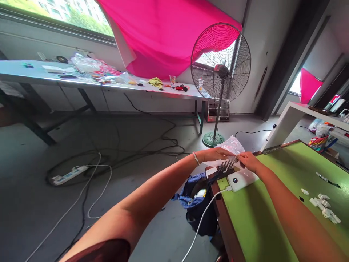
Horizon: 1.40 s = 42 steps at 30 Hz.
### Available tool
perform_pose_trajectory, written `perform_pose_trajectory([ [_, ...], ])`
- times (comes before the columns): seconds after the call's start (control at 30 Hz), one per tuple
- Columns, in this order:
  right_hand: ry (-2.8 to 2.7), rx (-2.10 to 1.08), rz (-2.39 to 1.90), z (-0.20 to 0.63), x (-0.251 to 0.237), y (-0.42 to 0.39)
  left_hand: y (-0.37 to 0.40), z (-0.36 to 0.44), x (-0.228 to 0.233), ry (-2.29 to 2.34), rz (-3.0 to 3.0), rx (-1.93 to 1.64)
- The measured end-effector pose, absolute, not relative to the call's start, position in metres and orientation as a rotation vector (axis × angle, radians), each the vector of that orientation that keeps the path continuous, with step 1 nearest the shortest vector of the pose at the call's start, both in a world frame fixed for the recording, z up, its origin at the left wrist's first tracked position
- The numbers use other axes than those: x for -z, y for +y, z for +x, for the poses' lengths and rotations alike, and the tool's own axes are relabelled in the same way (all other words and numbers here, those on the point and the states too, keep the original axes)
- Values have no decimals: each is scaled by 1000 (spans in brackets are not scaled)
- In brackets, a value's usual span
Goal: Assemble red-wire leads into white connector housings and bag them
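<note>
At the far corner of the green-topped table (259, 211), both hands meet at a clear plastic bag (233, 145). My right hand (247, 161) pinches the bag's near edge between thumb and fingers. My left hand (216, 155), with a bracelet at the wrist, reaches in from the left, its fingers closed at the same edge; its fingertips are partly hidden. Just below the hands are several dark narrow strips (227, 166), whose kind I cannot make out. A white power bank (240, 179) with a small round display lies beside them, a white cable (203, 218) plugged into it.
A blue bag (195, 193) hangs open at the table's left side. Small white pieces (324, 205) and a strap-like item (327, 179) lie on the right. A pedestal fan (221, 69) stands beyond. Cables and a power strip (70, 175) lie on the floor.
</note>
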State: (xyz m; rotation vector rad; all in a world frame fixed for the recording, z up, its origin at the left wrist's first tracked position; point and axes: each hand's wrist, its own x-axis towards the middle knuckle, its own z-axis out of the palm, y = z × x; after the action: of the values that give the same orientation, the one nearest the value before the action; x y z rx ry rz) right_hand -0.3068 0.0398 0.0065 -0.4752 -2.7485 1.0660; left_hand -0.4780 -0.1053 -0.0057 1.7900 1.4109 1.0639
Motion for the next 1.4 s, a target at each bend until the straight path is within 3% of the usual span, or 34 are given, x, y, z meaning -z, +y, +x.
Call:
perform_pose_trajectory([
  [0.2, -2705, -1057, -498, -305, 0, 40, -85, -471, 28, 1528, 1707, -1206],
  [0.6, -2795, -599, -337, -277, -16, 20, -84, -470, 41, 1678, 1980, -1260],
  [0.87, -2701, -869, -459, -299, -8, 25, -63, -474, 19, 1583, 1999, -932],
  [1.07, -2582, -1148, -508, -298, -4, 29, -76, -491, 18, 1462, 1899, -916],
  [1.4, -2507, -1116, -561, -294, -4, 22, -75, -477, 34, 1624, 1827, -1035],
])
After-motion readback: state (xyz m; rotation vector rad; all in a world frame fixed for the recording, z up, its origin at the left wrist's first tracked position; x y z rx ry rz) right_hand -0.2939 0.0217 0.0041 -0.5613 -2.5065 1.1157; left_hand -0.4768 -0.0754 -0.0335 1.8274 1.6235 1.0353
